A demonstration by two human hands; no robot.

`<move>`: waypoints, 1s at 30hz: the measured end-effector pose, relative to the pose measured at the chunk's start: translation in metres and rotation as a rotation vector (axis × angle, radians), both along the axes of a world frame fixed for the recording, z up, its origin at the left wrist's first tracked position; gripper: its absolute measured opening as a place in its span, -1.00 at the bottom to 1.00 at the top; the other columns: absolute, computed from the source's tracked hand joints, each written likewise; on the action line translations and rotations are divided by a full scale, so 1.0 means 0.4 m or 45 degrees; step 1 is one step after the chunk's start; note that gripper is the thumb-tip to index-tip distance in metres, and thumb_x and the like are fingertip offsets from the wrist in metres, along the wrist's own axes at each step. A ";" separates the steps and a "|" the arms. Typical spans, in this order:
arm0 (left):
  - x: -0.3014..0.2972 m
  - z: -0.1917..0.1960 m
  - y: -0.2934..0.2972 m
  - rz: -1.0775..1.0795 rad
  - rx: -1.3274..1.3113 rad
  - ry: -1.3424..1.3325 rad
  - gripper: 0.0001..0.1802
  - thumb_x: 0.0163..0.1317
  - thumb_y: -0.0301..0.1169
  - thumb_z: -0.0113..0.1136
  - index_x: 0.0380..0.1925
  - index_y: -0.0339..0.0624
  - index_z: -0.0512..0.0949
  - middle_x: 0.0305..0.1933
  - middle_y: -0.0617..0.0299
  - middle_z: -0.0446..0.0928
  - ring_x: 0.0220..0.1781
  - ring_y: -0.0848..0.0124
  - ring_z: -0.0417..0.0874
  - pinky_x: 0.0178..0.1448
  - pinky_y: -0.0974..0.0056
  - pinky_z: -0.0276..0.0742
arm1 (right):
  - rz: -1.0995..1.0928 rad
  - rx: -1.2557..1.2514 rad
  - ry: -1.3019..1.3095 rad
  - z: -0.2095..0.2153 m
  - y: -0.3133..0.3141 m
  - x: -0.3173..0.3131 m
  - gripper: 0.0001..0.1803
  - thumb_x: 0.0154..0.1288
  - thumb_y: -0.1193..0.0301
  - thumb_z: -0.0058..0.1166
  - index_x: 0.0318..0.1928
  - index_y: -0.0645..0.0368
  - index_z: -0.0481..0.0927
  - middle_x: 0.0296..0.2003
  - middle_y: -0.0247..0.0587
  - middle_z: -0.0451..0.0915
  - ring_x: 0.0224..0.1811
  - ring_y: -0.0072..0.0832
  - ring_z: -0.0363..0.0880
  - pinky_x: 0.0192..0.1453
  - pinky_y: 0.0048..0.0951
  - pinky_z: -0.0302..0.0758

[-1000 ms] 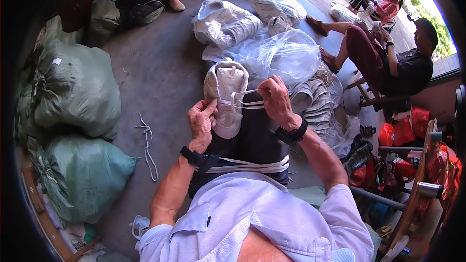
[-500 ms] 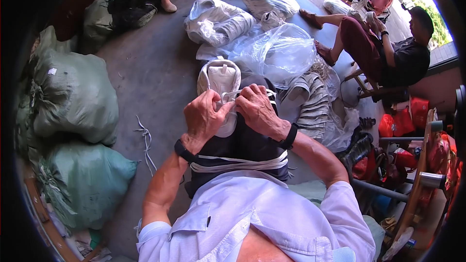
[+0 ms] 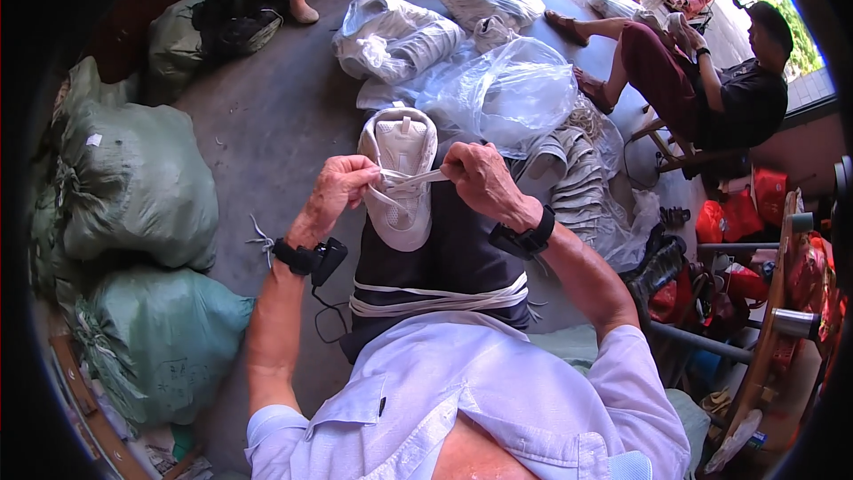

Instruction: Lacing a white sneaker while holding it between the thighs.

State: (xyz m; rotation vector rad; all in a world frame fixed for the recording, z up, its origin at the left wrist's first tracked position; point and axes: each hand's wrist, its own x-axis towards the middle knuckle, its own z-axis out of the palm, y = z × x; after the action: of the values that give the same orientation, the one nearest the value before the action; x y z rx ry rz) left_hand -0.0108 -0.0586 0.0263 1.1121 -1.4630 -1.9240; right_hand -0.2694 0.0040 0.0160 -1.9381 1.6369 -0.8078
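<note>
head view: white shoe (image 3: pixel 400 180) rests on the lap; left hand (image 3: pixel 336 194) and right hand (image 3: pixel 480 180) pinch its white lace (image 3: pixel 410 181). beyond the shoe, a clear plastic bag (image 3: pixel 506 89) holds more shoes.

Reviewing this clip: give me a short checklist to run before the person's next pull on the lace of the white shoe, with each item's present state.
1. White shoe steady on the lap: ok, it rests sole up on the dark apron.
2. Left hand has the lace: ok, its fingers pinch the lace at the shoe's left side.
3. Right hand has the lace: ok, it grips the other end over the shoe's right edge.
4. Lace taut between the hands: ok, it runs straight across the shoe.
5. Lace threaded through the right eyelets: cannot tell, the hands and shoe hide them.
6. Spare laces out of the way: ok, they lie across the lap below the shoe.
</note>
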 end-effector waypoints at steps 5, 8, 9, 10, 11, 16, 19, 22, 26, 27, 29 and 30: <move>0.095 0.031 -0.048 0.141 0.253 0.593 -0.76 0.34 -0.36 0.06 -0.53 -0.10 0.35 -0.63 0.41 0.18 -0.61 0.59 0.17 -0.54 0.44 0.18 | 0.001 0.076 -0.039 0.014 0.003 -0.015 -0.91 0.20 0.49 0.09 -0.36 0.25 0.61 -0.46 -0.03 0.64 -0.33 -0.08 0.62 -0.16 -0.08 0.39; 0.215 0.075 -0.097 0.264 0.440 1.022 -0.76 0.34 -0.42 0.04 -0.52 -0.10 0.29 -0.61 0.39 0.10 -0.57 0.54 0.12 -0.50 0.39 0.14 | -0.078 0.035 -0.016 0.005 -0.001 -0.032 -0.92 0.19 0.49 0.10 -0.37 0.22 0.63 -0.45 -0.06 0.65 -0.32 -0.13 0.61 -0.12 -0.14 0.37; 0.277 0.083 -0.117 0.302 0.445 1.143 -0.76 0.34 -0.44 0.03 -0.52 -0.11 0.29 -0.60 0.39 0.09 -0.56 0.54 0.11 -0.49 0.39 0.14 | -0.112 0.074 -0.068 0.001 -0.002 -0.031 -0.92 0.17 0.50 0.08 -0.40 0.18 0.64 -0.44 -0.12 0.65 -0.26 -0.19 0.59 -0.04 -0.15 0.29; 0.332 0.101 -0.129 0.419 0.384 1.196 -0.77 0.34 -0.46 0.03 -0.52 -0.13 0.30 -0.60 0.37 0.10 -0.55 0.53 0.10 -0.48 0.38 0.12 | -0.123 0.074 -0.072 -0.002 0.000 -0.031 -0.92 0.17 0.50 0.08 -0.40 0.18 0.64 -0.44 -0.12 0.65 -0.26 -0.19 0.59 -0.04 -0.15 0.29; 0.389 0.122 -0.140 0.532 0.322 1.248 -0.78 0.34 -0.48 0.02 -0.52 -0.16 0.30 -0.60 0.35 0.12 -0.54 0.51 0.09 -0.47 0.38 0.10 | -0.079 0.015 -0.029 -0.002 0.004 -0.033 -0.93 0.17 0.49 0.09 -0.39 0.15 0.64 -0.44 -0.16 0.65 -0.26 -0.22 0.57 -0.02 -0.19 0.27; 0.802 0.178 -0.209 0.849 0.073 1.224 -0.81 0.40 -0.48 0.02 -0.45 -0.23 0.39 -0.58 0.33 0.19 -0.52 0.50 0.14 -0.44 0.38 0.14 | 0.115 -0.031 -0.142 -0.006 0.006 -0.015 -0.94 0.14 0.46 0.15 -0.36 0.10 0.66 -0.47 -0.28 0.63 -0.24 -0.30 0.50 0.02 -0.26 0.22; 1.000 0.222 -0.255 0.927 0.050 1.155 -0.81 0.43 -0.44 0.01 -0.39 -0.28 0.44 -0.56 0.30 0.23 -0.54 0.48 0.15 -0.42 0.37 0.18 | 0.231 0.014 -0.180 0.008 0.005 0.023 -0.86 0.09 0.44 0.21 -0.28 0.10 0.65 -0.42 -0.29 0.63 -0.19 -0.31 0.50 0.02 -0.25 0.22; 1.139 0.238 -0.305 1.006 0.042 1.220 -0.79 0.40 -0.47 0.01 -0.46 -0.23 0.35 -0.53 0.31 0.20 -0.57 0.48 0.16 -0.41 0.36 0.19 | 0.261 -0.121 -0.280 -0.016 -0.003 0.041 -0.52 0.00 0.52 0.27 0.00 0.08 0.50 -0.22 -0.21 0.61 -0.06 -0.25 0.48 0.05 -0.23 0.24; 1.402 0.347 -0.268 0.974 -0.015 1.157 -0.78 0.38 -0.47 0.03 -0.48 -0.18 0.31 -0.49 0.33 0.23 -0.55 0.50 0.26 -0.37 0.36 0.28 | 0.042 -0.360 -0.252 -0.027 0.004 0.052 -0.53 0.01 0.51 0.32 0.00 0.07 0.54 -0.21 -0.28 0.58 -0.01 -0.31 0.50 0.17 -0.29 0.27; 1.401 0.346 -0.277 0.901 -0.008 1.144 -0.78 0.40 -0.46 0.03 -0.47 -0.19 0.33 -0.49 0.33 0.25 -0.54 0.50 0.27 -0.36 0.36 0.29 | 0.062 -0.419 -0.152 -0.039 0.007 0.044 -0.58 0.03 0.50 0.31 -0.04 0.07 0.54 -0.22 -0.28 0.57 -0.02 -0.30 0.49 0.14 -0.27 0.28; 1.296 0.250 -0.316 1.015 0.005 1.067 -0.80 0.45 -0.43 0.01 -0.41 -0.22 0.37 -0.47 0.32 0.31 -0.50 0.50 0.31 -0.35 0.35 0.30 | 0.065 -0.453 -0.001 -0.049 0.013 0.030 -0.63 0.05 0.50 0.29 -0.08 0.07 0.54 -0.24 -0.28 0.56 -0.03 -0.29 0.48 0.11 -0.26 0.28; 1.213 0.195 -0.330 0.941 -0.009 1.073 -0.81 0.48 -0.39 -0.01 -0.34 -0.23 0.41 -0.45 0.31 0.37 -0.44 0.50 0.37 -0.32 0.36 0.33 | 0.112 -0.421 0.093 -0.048 0.015 0.021 -0.70 0.07 0.51 0.25 -0.14 0.07 0.54 -0.26 -0.25 0.54 -0.05 -0.26 0.47 0.06 -0.22 0.28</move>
State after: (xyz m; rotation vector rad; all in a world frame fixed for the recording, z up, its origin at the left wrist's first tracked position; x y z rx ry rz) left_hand 0.4743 -0.1905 0.1043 0.5638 -0.4907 -1.5190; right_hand -0.2611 0.0098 -0.0031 -2.2716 1.5215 -1.0365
